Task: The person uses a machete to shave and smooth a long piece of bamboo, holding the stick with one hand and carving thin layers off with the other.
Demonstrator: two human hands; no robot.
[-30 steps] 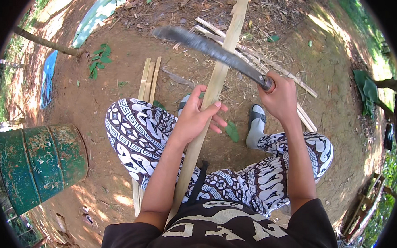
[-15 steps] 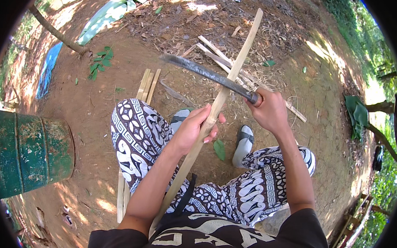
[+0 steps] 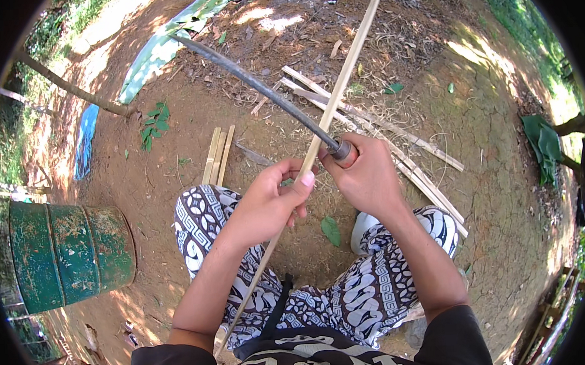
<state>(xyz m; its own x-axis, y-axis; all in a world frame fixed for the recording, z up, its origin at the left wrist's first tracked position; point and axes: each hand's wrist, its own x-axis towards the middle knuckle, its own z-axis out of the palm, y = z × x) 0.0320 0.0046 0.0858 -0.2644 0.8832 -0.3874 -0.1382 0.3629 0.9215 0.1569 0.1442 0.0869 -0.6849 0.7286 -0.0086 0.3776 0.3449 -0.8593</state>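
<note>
Slanting from my lap up to the far ground is a long pale bamboo strip [image 3: 351, 66], its narrow edge turned up. My left hand [image 3: 267, 203] is closed around the strip near its middle, the thumb pressed on top. Close beside it, my right hand [image 3: 371, 179] grips a machete [image 3: 255, 85] by its wooden handle. The long dark blade crosses the strip just beyond my hands and points to the far left; whether its edge touches the strip, I cannot tell.
Several split strips [image 3: 401, 138] lie on the dirt ahead to the right, among thin shavings. More short strips [image 3: 218, 156] rest by my left knee. A rusty green drum [image 3: 74, 254] lies at the left, with a slanting trunk [image 3: 73, 88] beyond it.
The strip has rolled from its broad face to its narrow edge. My right hand has moved left, nearer my left hand, and the blade now reaches farther out to the far left.
</note>
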